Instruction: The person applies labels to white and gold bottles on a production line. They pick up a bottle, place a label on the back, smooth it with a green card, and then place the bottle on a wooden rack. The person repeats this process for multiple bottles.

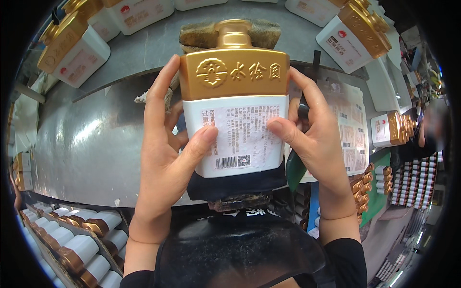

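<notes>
In front of me stands a flat-sided bottle [235, 108] with a gold embossed shoulder and neck and a white lower body. A printed label [242, 132] lies on its white face, wrinkled in places. My left hand [165, 134] grips the bottle's left side, its thumb pressing on the label's left edge. From the right, my right hand [314, 134] holds the other side, with its thumb on the label's right part. The fingers behind the bottle are partly hidden. A black band or curved piece shows by the right fingers; I cannot tell which.
A worn brown block [264, 34] lies behind the bottle. To the right is a sheet of labels [353, 125] on the metal worktop [105, 139]. Similar bottles [355, 36] line the grey ledge. Several more fill racks [81, 249] at lower left. Another person [432, 125] is at far right.
</notes>
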Motion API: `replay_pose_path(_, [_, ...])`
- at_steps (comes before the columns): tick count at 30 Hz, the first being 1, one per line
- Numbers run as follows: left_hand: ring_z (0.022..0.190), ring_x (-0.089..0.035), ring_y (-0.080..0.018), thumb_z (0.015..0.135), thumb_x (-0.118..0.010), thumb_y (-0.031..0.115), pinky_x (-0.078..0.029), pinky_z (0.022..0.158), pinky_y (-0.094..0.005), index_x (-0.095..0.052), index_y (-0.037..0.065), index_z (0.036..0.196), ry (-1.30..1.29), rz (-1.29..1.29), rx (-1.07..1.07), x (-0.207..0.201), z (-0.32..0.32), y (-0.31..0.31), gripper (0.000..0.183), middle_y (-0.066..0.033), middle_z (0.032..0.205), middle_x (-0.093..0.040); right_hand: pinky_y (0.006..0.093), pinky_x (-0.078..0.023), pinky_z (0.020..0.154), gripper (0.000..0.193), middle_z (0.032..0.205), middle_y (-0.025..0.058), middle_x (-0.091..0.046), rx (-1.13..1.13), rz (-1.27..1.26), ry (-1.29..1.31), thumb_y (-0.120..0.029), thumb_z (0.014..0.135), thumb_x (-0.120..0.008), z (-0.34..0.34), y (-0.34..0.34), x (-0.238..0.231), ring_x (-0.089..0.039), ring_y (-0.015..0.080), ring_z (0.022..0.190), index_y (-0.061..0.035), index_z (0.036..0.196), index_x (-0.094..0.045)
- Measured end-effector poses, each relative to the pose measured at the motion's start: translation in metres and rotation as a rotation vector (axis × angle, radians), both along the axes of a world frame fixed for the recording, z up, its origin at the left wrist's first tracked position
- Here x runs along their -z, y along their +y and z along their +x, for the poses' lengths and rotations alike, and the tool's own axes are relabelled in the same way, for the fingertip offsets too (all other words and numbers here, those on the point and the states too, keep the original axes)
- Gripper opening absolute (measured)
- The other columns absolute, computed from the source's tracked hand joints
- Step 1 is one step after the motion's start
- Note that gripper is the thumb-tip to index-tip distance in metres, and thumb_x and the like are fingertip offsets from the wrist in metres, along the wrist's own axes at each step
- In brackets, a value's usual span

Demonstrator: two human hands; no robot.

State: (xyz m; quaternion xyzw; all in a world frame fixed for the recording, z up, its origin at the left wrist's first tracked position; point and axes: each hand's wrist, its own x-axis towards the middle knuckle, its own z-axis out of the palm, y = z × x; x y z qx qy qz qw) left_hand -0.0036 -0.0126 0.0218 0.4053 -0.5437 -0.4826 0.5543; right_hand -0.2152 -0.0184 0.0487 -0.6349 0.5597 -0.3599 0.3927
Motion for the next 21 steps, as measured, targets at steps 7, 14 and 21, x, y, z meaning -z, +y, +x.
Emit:
replay_pose_path(7, [0.137,-0.037,-0.0337,0.084,-0.071,0.016,-0.04,0.109,-0.0456,-0.015,0.006,0.154,0.029,0.009,0.093,0.009,0.009,0.001,0.09,-0.0164,0.153,-0.024,0.022,-0.041,0.053,0.055,0.061,-0.0039,-0.05,-0.06,0.016,-0.226,-0.03,0.091,-0.069,-0.019,-0.018,0.002,-0.05,0.0067,0.056,0.0026,0.131,-0.052])
replay_pose_path(14, [0.133,-0.044,-0.0306,0.075,-0.078,0.017,-0.037,0.11,-0.0412,-0.005,0.009,0.156,0.049,0.025,0.152,0.022,0.004,0.014,0.11,-0.019,0.151,-0.032,0.0278,-0.053,0.078,0.037,0.098,0.0058,-0.065,0.217,0.041,-0.509,-0.023,0.094,-0.064,-0.078,-0.024,-0.01,-0.064,0.0106,0.086,0.0005,0.122,-0.059])
replay_pose_path(21, [0.132,-0.044,-0.0288,0.075,-0.077,0.016,-0.037,0.11,-0.0406,-0.005,0.009,0.156,-0.033,0.019,0.137,0.021,0.007,0.015,0.108,-0.0156,0.153,-0.028,0.027,-0.052,0.082,0.034,0.099,0.0088,-0.07,-0.326,-0.798,0.537,-0.004,0.077,-0.076,0.027,-0.012,-0.043,-0.068,0.0204,0.088,-0.0082,0.111,-0.069])
